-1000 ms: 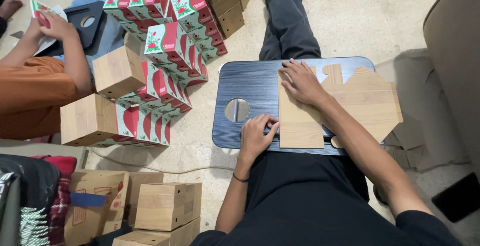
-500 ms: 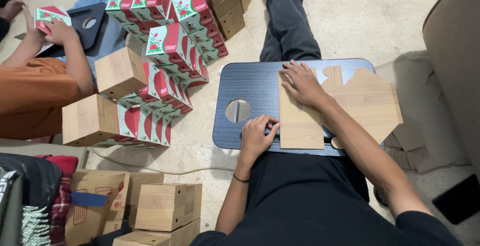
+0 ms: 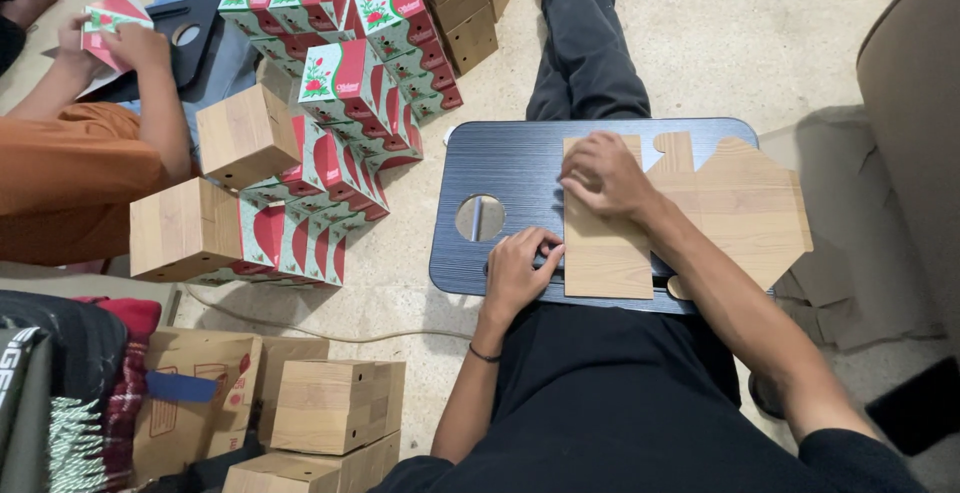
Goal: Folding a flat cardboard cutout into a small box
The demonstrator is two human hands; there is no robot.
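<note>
A flat, unfolded wood-grain cardboard box blank (image 3: pixel 735 203) lies on a dark lap tray (image 3: pixel 505 168) across my legs. My right hand (image 3: pixel 600 175) presses flat on the blank's upper left part, fingers spread. My left hand (image 3: pixel 520 268) rests on the tray by the blank's lower left flap, its fingertips touching that flap's edge. A round hole (image 3: pixel 480 218) in the tray lies left of both hands.
A heap of red, green and white printed boxes (image 3: pixel 340 93) and wood-grain boxes (image 3: pixel 185 228) fills the floor to the left. More wood-grain boxes (image 3: pixel 335 403) stand at lower left. Another person in an orange shirt (image 3: pixel 70 168) handles a printed box at upper left.
My left hand has slid slightly toward the blank's lower flap. The other person's hands have turned their printed box. My right hand stays pressed on the blank.
</note>
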